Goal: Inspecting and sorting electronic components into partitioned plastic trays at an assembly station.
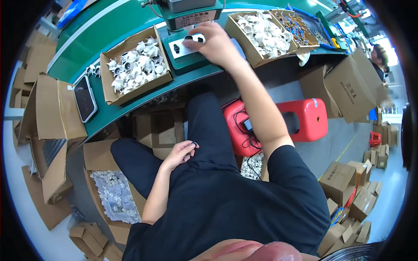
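Observation:
My right hand [214, 43] reaches over a white fixture plate [177, 51] on the green base of a bench press [187, 19]. Its thumb and fingers are closed around a spot by a small dark round part in the plate; what they hold is partly hidden. Other dark round sockets show on that plate. My left hand [179, 155] rests on my thigh, fingers curled, with a small dark thing at the fingertips too little to name. Left of the press stands a cardboard box [106, 82] of white plastic parts [138, 65]; another carton [257, 61] of similar white parts [261, 34] stands to the right.
Several small white parts [92, 70] and a phone-like device [85, 98] lie on the green bench at the left. Wired parts [296, 28] fill a box at the far right. A red stool [305, 119] and open cartons [348, 87] stand around me.

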Demonstrator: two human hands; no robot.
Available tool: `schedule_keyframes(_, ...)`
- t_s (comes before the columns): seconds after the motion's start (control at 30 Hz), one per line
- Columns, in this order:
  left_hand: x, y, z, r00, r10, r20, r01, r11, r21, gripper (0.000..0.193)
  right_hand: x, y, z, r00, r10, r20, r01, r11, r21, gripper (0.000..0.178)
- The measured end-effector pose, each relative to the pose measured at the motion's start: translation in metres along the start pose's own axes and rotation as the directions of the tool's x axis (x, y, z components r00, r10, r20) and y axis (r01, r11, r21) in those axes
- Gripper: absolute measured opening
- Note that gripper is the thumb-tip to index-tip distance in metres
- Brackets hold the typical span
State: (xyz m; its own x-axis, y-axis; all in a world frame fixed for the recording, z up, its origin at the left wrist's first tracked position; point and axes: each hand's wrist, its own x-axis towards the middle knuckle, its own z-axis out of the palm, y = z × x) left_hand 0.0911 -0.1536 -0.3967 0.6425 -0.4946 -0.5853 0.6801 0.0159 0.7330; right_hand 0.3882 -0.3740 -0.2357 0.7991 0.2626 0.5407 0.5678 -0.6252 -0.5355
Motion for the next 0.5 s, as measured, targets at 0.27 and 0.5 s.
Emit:
schedule_keyframes(0.27, -0.029, -0.041, -0.041, 0.997, -0.021, -0.079, 0.017, 0.999, -0.050, 0.028, 0.007, 0.095, -0.102, 0.979, 0.202, 0.041, -0.115, 0.701, -0.704, 0.033)
schedule_keyframes(0.5, -0.035, -0.065, -0.053, 0.995, 0.057, -0.077, -0.061, 0.997, -0.052, 0.030, 0.003, 0.087, -0.108, 0.984, 0.180, 0.007, -0.129, 0.728, -0.673, 0.034)
